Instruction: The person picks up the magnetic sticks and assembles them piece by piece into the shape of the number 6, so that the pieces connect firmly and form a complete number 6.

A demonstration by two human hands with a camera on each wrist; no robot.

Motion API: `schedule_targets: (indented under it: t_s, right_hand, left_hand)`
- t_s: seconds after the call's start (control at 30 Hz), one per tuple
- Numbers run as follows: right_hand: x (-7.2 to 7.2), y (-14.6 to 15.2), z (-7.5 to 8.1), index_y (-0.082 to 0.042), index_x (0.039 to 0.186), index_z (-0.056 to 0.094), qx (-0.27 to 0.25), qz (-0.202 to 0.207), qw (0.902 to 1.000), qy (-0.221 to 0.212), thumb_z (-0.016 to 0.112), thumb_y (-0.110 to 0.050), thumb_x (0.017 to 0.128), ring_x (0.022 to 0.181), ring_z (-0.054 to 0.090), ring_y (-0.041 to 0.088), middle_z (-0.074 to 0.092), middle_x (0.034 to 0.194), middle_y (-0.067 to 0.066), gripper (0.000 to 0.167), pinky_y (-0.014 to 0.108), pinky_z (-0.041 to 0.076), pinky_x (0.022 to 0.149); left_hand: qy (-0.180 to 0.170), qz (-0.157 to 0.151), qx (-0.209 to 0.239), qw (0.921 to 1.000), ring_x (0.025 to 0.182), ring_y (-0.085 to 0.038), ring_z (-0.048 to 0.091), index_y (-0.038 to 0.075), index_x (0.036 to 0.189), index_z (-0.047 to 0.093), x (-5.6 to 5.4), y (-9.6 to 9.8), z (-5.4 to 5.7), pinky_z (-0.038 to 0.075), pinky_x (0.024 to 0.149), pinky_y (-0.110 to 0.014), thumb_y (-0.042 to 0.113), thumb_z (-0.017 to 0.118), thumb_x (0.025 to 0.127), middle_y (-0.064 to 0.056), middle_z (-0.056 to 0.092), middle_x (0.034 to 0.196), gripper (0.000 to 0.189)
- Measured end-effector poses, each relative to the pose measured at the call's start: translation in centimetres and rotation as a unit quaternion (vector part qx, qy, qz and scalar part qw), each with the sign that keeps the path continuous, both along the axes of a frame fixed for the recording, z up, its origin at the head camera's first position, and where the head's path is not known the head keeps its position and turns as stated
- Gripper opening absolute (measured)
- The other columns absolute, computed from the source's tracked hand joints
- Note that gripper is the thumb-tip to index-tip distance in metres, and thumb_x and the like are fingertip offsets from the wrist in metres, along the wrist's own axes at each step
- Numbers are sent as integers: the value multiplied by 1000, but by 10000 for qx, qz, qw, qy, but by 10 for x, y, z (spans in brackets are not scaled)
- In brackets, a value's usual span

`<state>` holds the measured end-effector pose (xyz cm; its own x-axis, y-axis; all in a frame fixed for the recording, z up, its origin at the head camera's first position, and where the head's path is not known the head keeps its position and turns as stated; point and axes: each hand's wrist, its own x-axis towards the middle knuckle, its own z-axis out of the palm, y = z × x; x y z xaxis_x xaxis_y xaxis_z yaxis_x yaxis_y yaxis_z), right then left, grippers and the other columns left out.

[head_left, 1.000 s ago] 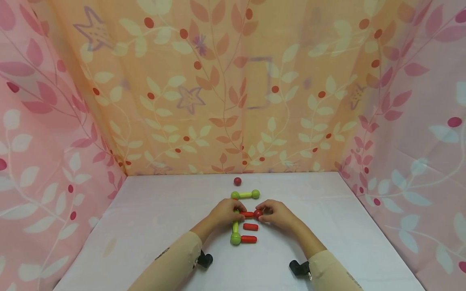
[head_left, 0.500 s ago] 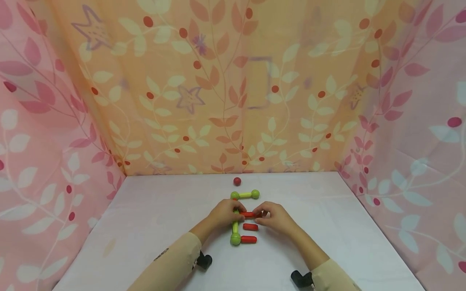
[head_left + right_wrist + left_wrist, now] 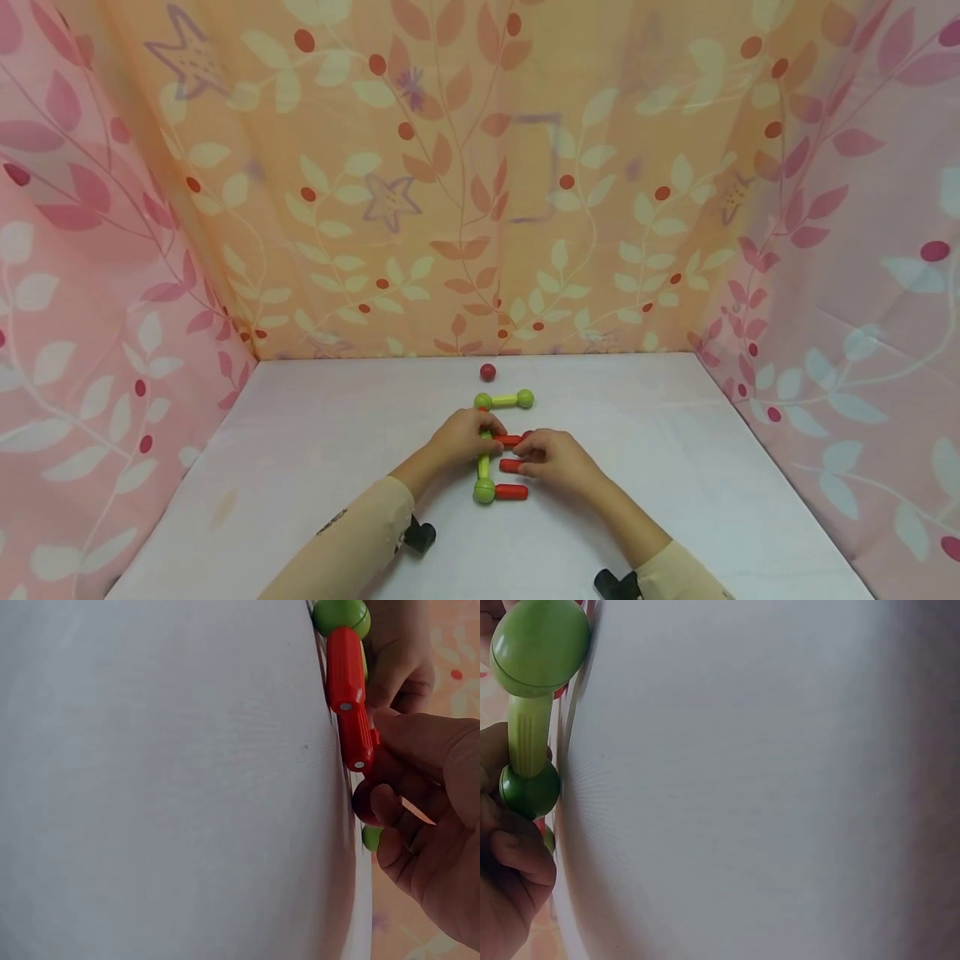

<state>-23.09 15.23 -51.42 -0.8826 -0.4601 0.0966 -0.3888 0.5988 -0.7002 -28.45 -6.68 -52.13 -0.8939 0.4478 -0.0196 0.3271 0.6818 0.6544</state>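
My left hand (image 3: 463, 435) pinches the dark green ball (image 3: 529, 791) midway along the left side of a ball-and-rod shape. A yellow-green rod (image 3: 483, 467) leads from it to a near green ball (image 3: 484, 490), where a red rod (image 3: 512, 492) points right. Another red rod (image 3: 508, 440) runs right from the held ball to a dark red ball (image 3: 366, 801), mostly covered by fingers. My right hand (image 3: 561, 458) has thumb and fingers curled round the right end of the loose red rod (image 3: 356, 739), which has a pale dot on its tip.
At the shape's far side, a yellow-green rod (image 3: 504, 401) joins two green balls, the right one (image 3: 525, 398) at its end. A single red ball (image 3: 488, 372) lies beyond, near the back of the white table (image 3: 315, 417). Patterned cloth (image 3: 480, 183) stands behind and on both sides.
My right hand has let go of the dark red ball at the middle rod's end and come nearer to the body, onto the loose red rod. My left hand stays put.
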Motion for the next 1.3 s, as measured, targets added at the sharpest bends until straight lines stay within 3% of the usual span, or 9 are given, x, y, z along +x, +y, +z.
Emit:
schedule_targets:
  t_s: [0.3, 0.67, 0.9, 1.3]
  right_hand:
    - [6, -10, 1, -23, 98, 71, 542, -262, 9982, 50, 74, -28, 76, 85, 55, 7, 65, 89, -15, 22, 33, 45, 80]
    - [9, -16, -1, -27, 93, 72, 825, -529, 9949, 257, 75, -34, 73, 83, 54, 6, 63, 86, -18, 22, 33, 45, 76]
    - [9, -15, 1, -26, 91, 72, 736, -568, 9956, 135, 74, -32, 74, 80, 52, 7, 63, 83, -16, 18, 29, 44, 71]
    - [16, 0, 10, -28, 88, 70, 316, -1160, 9918, -427, 74, -34, 75, 71, 53, 12, 61, 80, -12, 15, 28, 45, 57]
  left_hand:
    - [28, -20, -1, 10000, 83, -9, 51, 36, 86, 67, 2, 0, 2, 42, 76, -30, 35, 73, 76, 20, 59, 81, 13]
    - [-81, 4, -16, 10000, 83, -9, 50, 34, 87, 68, 3, -1, 6, 43, 76, -30, 36, 73, 76, 20, 59, 82, 13]
    - [-139, 74, 82, 9998, 82, -10, 50, 35, 86, 67, 4, 0, 6, 42, 73, -29, 35, 74, 74, 18, 59, 82, 14]
    - [-278, 65, -26, 9996, 83, -11, 51, 34, 88, 66, 3, 1, 8, 43, 74, -29, 36, 74, 74, 17, 60, 82, 16]
